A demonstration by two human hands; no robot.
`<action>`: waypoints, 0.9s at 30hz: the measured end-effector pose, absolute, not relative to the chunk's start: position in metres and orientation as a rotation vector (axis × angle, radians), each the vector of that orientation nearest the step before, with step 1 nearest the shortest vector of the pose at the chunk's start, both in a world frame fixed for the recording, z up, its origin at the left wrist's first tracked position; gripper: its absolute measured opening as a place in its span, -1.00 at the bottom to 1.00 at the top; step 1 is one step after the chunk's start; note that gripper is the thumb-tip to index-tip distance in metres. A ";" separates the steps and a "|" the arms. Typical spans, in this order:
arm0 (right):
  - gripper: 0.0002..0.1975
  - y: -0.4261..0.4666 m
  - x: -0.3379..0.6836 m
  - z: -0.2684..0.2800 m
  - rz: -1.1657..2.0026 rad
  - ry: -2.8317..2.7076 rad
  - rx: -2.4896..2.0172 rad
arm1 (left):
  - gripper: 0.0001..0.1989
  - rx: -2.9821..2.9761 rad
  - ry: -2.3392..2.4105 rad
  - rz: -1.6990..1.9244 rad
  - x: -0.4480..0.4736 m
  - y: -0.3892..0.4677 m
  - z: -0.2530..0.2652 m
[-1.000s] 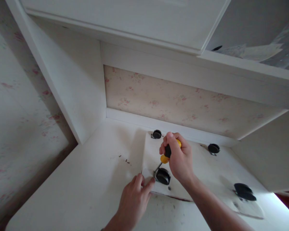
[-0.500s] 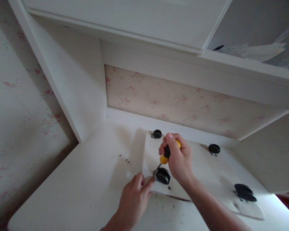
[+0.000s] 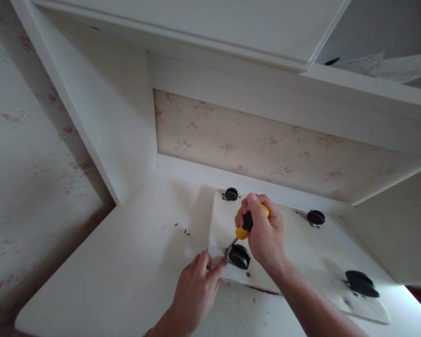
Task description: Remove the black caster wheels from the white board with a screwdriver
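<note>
On the white desk (image 3: 91, 281) lies a flat board (image 3: 301, 250) with casters, and the right hand (image 3: 265, 229) has its grip wrapped round a screwdriver (image 3: 243, 232) slanting down to the near-left caster (image 3: 239, 257). The screwdriver looks light and stiff, best held by its thick handle. The left hand (image 3: 197, 285) touches the board's corner; whether its grip pinches, I cannot tell. The screwdriver's tip is hard to make out; the right forearm hides some board.

Head-worn view, facing forward and down, close
</note>
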State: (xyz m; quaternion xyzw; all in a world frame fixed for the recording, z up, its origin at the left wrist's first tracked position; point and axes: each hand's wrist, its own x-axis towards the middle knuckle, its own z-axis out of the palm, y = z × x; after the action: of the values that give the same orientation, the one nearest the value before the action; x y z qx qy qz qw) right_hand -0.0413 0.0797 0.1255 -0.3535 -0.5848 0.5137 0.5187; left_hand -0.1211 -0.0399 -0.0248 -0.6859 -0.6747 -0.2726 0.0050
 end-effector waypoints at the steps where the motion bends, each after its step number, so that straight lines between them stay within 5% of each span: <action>1: -0.66 0.080 -0.041 0.124 1.233 -1.401 -0.850 | -0.42 -2.151 -2.115 -0.854 -0.121 -0.040 -0.026; 9: -0.70 0.078 -0.036 0.141 1.071 -1.807 -0.877 | -0.42 -2.151 -2.112 -0.858 -0.121 -0.039 -0.025; 18: -0.60 0.082 -0.037 0.205 -0.159 -2.845 -1.069 | -0.47 -2.156 -2.108 -0.881 -0.120 -0.041 -0.020; 27: -0.76 0.102 -0.034 0.226 -0.030 -3.197 -0.734 | -0.45 -2.170 -2.149 -0.873 -0.119 -0.042 -0.021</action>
State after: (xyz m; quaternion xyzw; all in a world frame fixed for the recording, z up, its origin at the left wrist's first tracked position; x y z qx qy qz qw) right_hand -0.0339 0.1024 0.2259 -0.2232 -0.9723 -0.0092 -0.0692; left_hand -0.1191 -0.0421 -0.0205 -0.6830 -0.6766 -0.2747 -0.0174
